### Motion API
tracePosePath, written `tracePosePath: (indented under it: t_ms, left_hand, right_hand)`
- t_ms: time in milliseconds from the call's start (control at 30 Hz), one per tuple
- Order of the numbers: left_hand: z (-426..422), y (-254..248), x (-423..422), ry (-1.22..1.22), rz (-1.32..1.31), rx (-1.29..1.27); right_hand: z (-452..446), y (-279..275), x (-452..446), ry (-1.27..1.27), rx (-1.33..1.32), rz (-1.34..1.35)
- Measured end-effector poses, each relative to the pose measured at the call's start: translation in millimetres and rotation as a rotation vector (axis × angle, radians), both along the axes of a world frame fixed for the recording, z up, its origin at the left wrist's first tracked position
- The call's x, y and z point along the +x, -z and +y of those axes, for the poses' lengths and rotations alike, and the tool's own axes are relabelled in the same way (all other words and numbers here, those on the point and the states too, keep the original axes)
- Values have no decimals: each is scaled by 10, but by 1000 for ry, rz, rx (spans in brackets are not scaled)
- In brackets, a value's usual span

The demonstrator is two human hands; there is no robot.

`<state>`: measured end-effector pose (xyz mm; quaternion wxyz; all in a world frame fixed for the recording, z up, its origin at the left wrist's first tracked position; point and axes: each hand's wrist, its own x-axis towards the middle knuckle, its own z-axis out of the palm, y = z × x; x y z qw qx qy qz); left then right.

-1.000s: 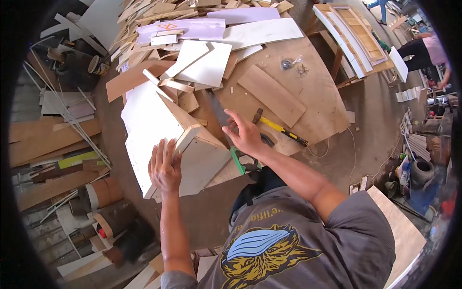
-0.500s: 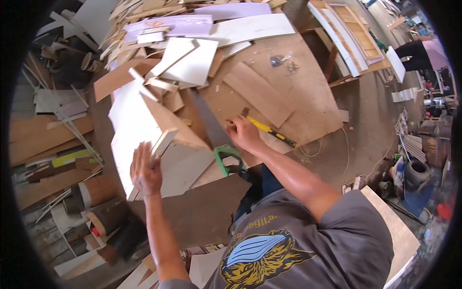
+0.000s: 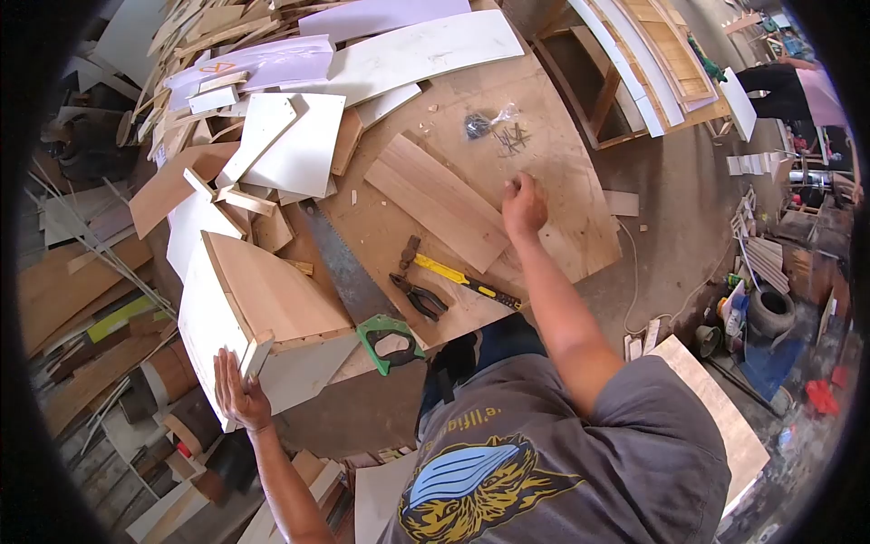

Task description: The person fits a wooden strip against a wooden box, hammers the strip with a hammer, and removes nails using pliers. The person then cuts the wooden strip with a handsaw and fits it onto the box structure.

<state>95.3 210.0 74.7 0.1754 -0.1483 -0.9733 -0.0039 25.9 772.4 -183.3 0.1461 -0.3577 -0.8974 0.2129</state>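
My left hand [image 3: 239, 395] lies flat with fingers outstretched against the white face of a wooden box piece [image 3: 272, 299], near its front corner. Over the right part of the bench hovers my right hand [image 3: 526, 207], its fingers curled together; whether anything is in them is hidden. Close by it are a pile of nails [image 3: 513, 138], a clear plastic bag with dark contents [image 3: 477, 124] and a plain wooden board [image 3: 439, 199]. A yellow-handled hammer [image 3: 453, 272], pliers [image 3: 420, 297] and a green-handled handsaw [image 3: 349, 272] lie between my hands.
White panels [image 3: 417, 56] and wood scraps [image 3: 204, 41] are heaped at the back of the plywood bench [image 3: 566, 208]. Offcuts fill the floor at left. A cable [image 3: 634, 281] runs over the floor at right. Another person [image 3: 797, 95] is at the far right.
My right hand has moved right and away from me, from beside the saw and hammer towards the nails. The pliers have come into view. My left hand stays on the box piece.
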Motion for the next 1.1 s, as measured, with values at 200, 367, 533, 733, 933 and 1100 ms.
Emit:
tracePosePath:
  t_ms: [200, 367, 533, 733, 933, 1100]
  left_hand:
    - [-20, -1, -8, 45, 5, 67]
    - [6, -24, -4, 1, 57, 62]
    - [8, -62, 26, -27, 107, 19]
    - [53, -175, 50, -49, 92, 28]
    - [30, -134, 41, -83, 102, -9]
    - [32, -107, 21, -93, 116, -21]
  right_hand:
    - [98, 50, -11, -41, -29, -133]
    - [288, 294, 26, -71, -65, -107]
    - [170, 29, 184, -202, -145, -12]
    - [294, 325, 83, -127, -117, -26]
    - [142, 137, -76, -113, -328, 127]
    - [-1259, -950, -374, -368, -1060, 129]
